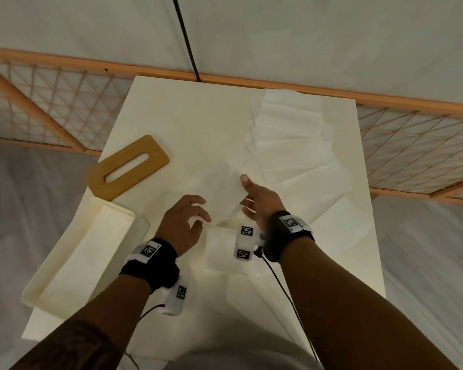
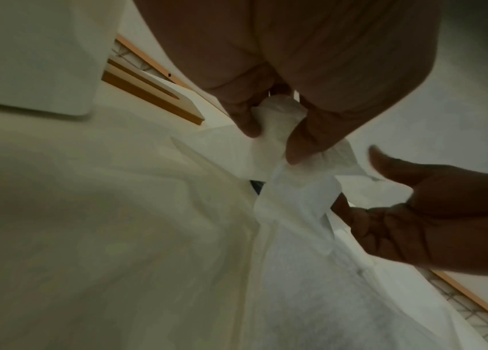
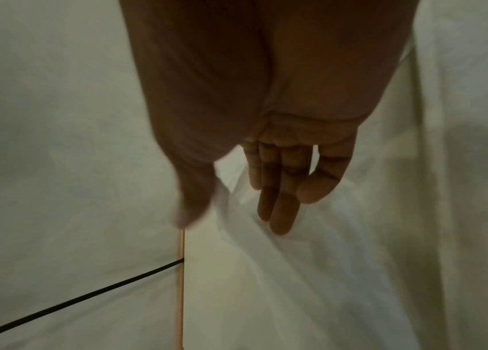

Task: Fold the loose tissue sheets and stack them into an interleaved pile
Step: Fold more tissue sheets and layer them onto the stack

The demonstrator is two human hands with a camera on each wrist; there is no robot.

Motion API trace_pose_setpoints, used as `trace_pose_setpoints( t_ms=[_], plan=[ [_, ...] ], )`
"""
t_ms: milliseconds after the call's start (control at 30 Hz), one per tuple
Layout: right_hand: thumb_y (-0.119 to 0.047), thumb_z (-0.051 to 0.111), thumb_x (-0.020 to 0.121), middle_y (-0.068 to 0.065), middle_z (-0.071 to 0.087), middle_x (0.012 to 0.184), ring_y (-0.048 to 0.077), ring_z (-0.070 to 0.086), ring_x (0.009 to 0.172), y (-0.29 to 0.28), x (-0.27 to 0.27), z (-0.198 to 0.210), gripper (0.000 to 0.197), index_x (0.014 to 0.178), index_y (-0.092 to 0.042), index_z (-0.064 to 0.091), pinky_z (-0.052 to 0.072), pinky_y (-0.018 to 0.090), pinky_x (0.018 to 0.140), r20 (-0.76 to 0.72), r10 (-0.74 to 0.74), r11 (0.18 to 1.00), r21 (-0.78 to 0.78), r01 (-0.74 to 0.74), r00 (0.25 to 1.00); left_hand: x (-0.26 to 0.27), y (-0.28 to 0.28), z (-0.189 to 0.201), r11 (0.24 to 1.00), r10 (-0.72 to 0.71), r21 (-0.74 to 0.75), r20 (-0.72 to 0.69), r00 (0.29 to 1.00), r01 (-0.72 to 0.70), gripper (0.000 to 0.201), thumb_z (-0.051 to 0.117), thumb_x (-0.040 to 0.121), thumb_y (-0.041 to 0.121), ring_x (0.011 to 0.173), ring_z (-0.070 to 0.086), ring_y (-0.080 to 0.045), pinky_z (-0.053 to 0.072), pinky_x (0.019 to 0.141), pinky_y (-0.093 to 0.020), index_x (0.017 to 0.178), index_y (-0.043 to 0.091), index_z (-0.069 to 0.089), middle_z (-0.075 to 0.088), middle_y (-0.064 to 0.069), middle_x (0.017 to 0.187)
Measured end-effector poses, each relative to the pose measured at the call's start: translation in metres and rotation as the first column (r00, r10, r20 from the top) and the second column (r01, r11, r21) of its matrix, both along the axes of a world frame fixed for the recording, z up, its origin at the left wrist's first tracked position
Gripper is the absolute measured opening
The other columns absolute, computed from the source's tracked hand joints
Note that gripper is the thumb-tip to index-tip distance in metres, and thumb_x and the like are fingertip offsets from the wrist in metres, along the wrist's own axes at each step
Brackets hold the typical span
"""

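A loose white tissue sheet (image 1: 219, 188) is lifted above the middle of the white table (image 1: 185, 116). My left hand (image 1: 202, 212) pinches its near corner between thumb and fingers; the left wrist view shows the bunched tissue (image 2: 275, 127) in that pinch (image 2: 272, 142). My right hand (image 1: 245, 193) is open, with straight fingers (image 3: 278, 201) resting against the sheet's right side. Several more loose sheets (image 1: 292, 134) lie fanned over the table's right half. A flat layer of tissue (image 1: 225, 257) lies under my wrists.
A wooden lid with a slot (image 1: 129, 166) lies at the left of the table. A white open box (image 1: 118, 209) sits at the near left corner. A wooden lattice rail (image 1: 412, 145) runs behind the table, and a black cable (image 1: 185, 36) hangs at the back.
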State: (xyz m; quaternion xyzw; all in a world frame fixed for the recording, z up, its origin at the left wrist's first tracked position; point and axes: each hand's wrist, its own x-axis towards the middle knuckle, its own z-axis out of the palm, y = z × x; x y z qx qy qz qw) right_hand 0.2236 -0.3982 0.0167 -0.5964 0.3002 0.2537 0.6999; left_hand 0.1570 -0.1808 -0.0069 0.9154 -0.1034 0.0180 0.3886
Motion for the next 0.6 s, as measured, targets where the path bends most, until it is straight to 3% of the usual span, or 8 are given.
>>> trace_pose_setpoints(
  t_ms=[100,167,233,300,367,467,500,600],
  plan=[
    [-0.012,0.076,0.087,0.008,0.074,0.103,0.02,0.068,0.083,0.005,0.009,0.0,0.038,0.124,-0.01,0.065,0.054,0.029,0.061,-0.015,-0.033,0.999,0.018,0.033,0.999,0.002,0.001,-0.002,1.0,0.025,0.01,-0.011,1.0,-0.025,0.026,0.057,0.073,0.004,0.113,0.059,-0.01,0.049,0.092,-0.025,0.082,0.023,0.073,0.059,0.003,0.126],
    [0.002,0.062,0.09,0.009,0.075,0.096,0.023,0.07,0.082,0.002,0.008,0.01,0.023,0.112,-0.005,0.067,0.057,0.029,0.061,0.001,-0.085,0.987,0.139,0.084,0.996,0.007,0.004,-0.008,0.991,0.136,0.021,-0.057,0.989,-0.135,0.025,0.062,0.081,0.004,0.122,0.051,-0.009,0.044,0.098,-0.024,0.096,0.021,0.073,0.051,0.0,0.139],
    [0.006,0.051,0.088,0.012,0.076,0.095,0.026,0.072,0.085,-0.007,0.004,0.018,0.028,0.109,-0.001,0.067,0.061,0.033,0.072,-0.013,-0.146,0.949,0.28,0.143,0.989,0.015,0.005,-0.011,0.956,0.294,0.052,-0.114,0.949,-0.29,0.033,0.065,0.09,0.009,0.136,0.04,-0.014,0.038,0.106,-0.026,0.122,0.016,0.065,0.036,-0.005,0.152],
    [0.004,0.046,0.082,0.019,0.072,0.116,0.034,0.069,0.105,-0.018,-0.004,0.022,0.045,0.123,0.002,0.063,0.055,0.043,0.097,-0.018,-0.168,0.916,0.367,0.163,0.986,0.022,0.002,-0.006,0.905,0.418,0.001,-0.193,0.887,-0.426,0.047,0.062,0.095,0.015,0.142,0.034,-0.023,0.034,0.113,-0.034,0.14,0.012,0.05,0.03,-0.01,0.155],
    [0.002,0.044,0.078,0.022,0.067,0.123,0.038,0.065,0.112,-0.028,-0.013,0.019,0.053,0.129,0.003,0.06,0.051,0.047,0.103,-0.02,-0.167,0.919,0.358,0.163,0.986,0.028,-0.007,0.008,0.826,0.472,-0.123,-0.383,0.794,-0.55,0.045,0.054,0.101,0.031,0.126,0.049,-0.023,0.039,0.103,-0.033,0.141,0.012,0.048,0.045,-0.011,0.145],
    [0.005,0.042,0.073,0.021,0.064,0.115,0.038,0.062,0.106,-0.04,-0.026,0.016,0.053,0.122,0.002,0.06,0.054,0.043,0.094,-0.053,-0.199,0.913,0.353,0.204,0.979,0.035,-0.024,0.027,0.59,0.24,-0.391,-0.75,0.617,-0.706,0.062,0.046,0.094,0.066,0.095,0.066,-0.02,0.048,0.086,-0.035,0.125,0.014,0.061,0.07,-0.009,0.114],
    [0.006,0.042,0.07,0.021,0.064,0.112,0.038,0.063,0.103,-0.043,-0.029,0.016,0.052,0.119,0.002,0.06,0.057,0.043,0.089,-0.05,-0.193,0.908,0.37,0.198,0.98,0.038,-0.027,0.032,0.533,0.144,-0.426,-0.806,0.574,-0.731,0.07,0.048,0.086,0.074,0.095,0.068,-0.021,0.05,0.087,-0.036,0.122,0.015,0.064,0.072,-0.007,0.11],
    [0.008,0.04,0.071,0.02,0.066,0.094,0.034,0.069,0.078,-0.051,-0.038,0.019,0.042,0.105,0.0,0.062,0.058,0.036,0.059,-0.033,-0.144,0.939,0.312,0.147,0.989,0.046,-0.033,0.039,0.489,-0.035,-0.469,-0.853,0.52,-0.736,0.088,0.054,0.067,0.083,0.108,0.068,-0.024,0.055,0.09,-0.039,0.123,0.016,0.068,0.073,-0.005,0.116]
  ],
)
